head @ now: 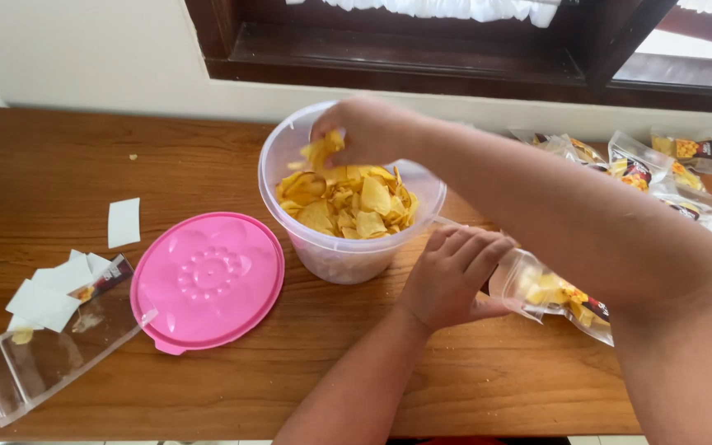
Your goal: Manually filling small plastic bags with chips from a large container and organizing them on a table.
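Chips (348, 202), yellow, heaped in clear tub (348, 247) mid-table: right hand (364, 132) pinching a loose clump, best kept gentle and small; left hand (455, 276) grasping the half-filled clear pouch (550, 297) just beside it, mouth best held wide.

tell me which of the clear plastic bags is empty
The empty bag lying flat at the table's near left corner, beside the pink lid. The bag at the left hand and those by the window hold chips.
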